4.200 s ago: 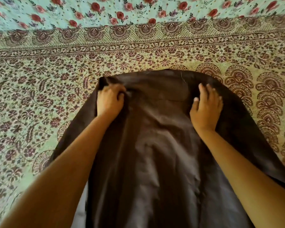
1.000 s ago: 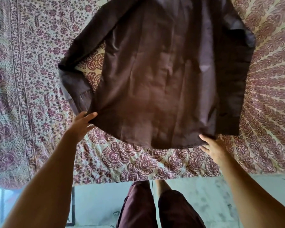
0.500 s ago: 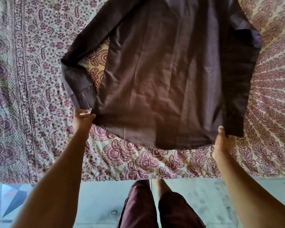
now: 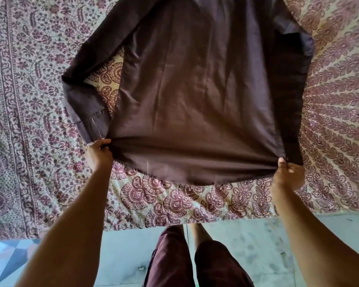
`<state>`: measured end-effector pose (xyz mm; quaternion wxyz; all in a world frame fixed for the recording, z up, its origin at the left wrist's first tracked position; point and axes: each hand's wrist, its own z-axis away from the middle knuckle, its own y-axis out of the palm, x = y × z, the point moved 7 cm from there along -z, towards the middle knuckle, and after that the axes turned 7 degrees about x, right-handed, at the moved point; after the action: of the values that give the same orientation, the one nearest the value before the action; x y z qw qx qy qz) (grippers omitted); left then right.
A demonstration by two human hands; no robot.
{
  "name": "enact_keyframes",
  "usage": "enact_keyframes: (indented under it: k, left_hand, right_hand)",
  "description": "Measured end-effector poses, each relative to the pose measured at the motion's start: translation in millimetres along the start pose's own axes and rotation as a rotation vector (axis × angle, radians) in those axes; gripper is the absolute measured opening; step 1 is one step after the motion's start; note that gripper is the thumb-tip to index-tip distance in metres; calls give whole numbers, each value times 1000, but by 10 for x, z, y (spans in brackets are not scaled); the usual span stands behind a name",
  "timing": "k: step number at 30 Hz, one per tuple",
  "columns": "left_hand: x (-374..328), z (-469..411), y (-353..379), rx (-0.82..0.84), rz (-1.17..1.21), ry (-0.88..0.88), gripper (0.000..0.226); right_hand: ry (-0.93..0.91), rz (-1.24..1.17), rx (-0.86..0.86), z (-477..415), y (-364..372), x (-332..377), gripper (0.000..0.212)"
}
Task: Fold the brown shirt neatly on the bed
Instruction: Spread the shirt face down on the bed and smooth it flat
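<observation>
Between the two grips the hem of the brown shirt [image 4: 195, 104] is drawn into a taut line. The rest of the garment lies spread on the bed [image 4: 174, 204], running away from both grips until its collar end leaves the top of the frame. The left grip [image 4: 98, 154] has thumb and fingers curled round one hem corner, and the right grip [image 4: 287, 175] is clenched on the opposite corner with the thumb on top. The main risk, as I judge it, is an uneven pull: if one grip draws harder than the other, the body panel will skew and the long creases beyond the grips will set into any fold laid over them. Just beyond the left grip the left sleeve [image 4: 85, 112] is doubled back on itself with its cuff close to the gripped corner, so a drag toward the person could tuck it under the panel unseen. Beyond the right grip the right sleeve [image 4: 288, 100] lies along the shirt's side. Whether its cuff is caught in that grip I cannot tell; if it is, it will lift with the hem and twist. The bed's near edge sits just behind both grips, so too long a pull could slide the hem off toward the floor [image 4: 257, 245].
</observation>
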<state>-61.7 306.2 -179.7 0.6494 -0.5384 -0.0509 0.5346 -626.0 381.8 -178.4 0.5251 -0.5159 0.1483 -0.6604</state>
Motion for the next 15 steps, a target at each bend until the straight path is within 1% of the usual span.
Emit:
enact_keyframes:
  k: [3,5,7,8,10,12,14,15]
  left_hand:
    - [24,-11,45,-7,-40,-15,46]
    - [10,-31,58,23,-86,-8,45]
    - [-47,-1,33,65,-114,61,45]
    - [-36,2,18,82,-97,89,44]
    - [49,19,8,138,-33,75,35]
    - [181,13,63,258,50,15,20]
    - [257,5,134,390,131,-28,29]
    - [267,6,131,420,155,-37,33]
  right_hand:
    - [74,-9,-8,70,43,-17,32]
    - [87,-58,13,119,67,-13,37]
    - [88,-156,99,179,137,-36,47]
    - [109,-220,174,216,203,-90,52]
    - [216,-344,335,342,350,-233,55]
    - [326,-407,499,474,485,-359,47]
    - [368,-422,663,598,582,-409,26]
    - [354,-387,726,635,615,-432,16]
